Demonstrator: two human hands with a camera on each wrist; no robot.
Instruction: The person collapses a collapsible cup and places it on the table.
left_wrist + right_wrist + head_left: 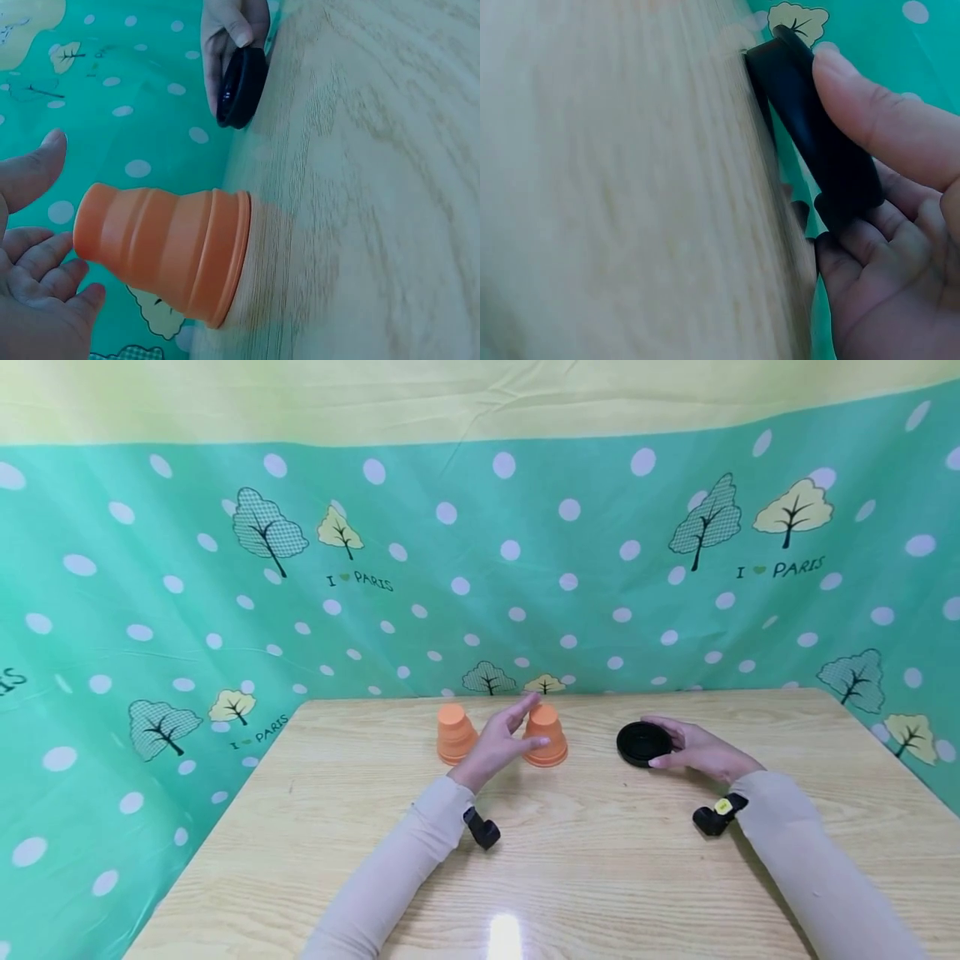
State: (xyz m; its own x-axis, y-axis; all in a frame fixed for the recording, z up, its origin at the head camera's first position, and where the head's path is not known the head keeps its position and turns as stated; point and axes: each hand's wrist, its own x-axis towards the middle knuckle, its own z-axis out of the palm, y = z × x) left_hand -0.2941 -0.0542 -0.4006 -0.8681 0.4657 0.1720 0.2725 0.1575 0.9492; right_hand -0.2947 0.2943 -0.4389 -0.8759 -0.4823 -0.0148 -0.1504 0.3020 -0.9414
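My right hand (703, 752) grips a shallow round black lid or dish (643, 745) by its right side, thumb on the near edge. In the right wrist view the black piece (821, 127) is tilted, with part of it raised off the table. My left hand (497, 746) hovers with fingers spread beside the right-hand orange cup (553, 743), a ribbed, stepped cup standing with its narrow end up. In the left wrist view the fingers are close to that cup's (169, 244) narrow end; whether they touch it I cannot tell. A matching orange cup (453, 737) stands left of the hand.
A light wooden table (585, 860) bears everything. Behind and beside it hangs a green dotted cloth (420, 552) with printed trees. Black wrist cameras (483, 831) sit on both sleeves, close above the tabletop.
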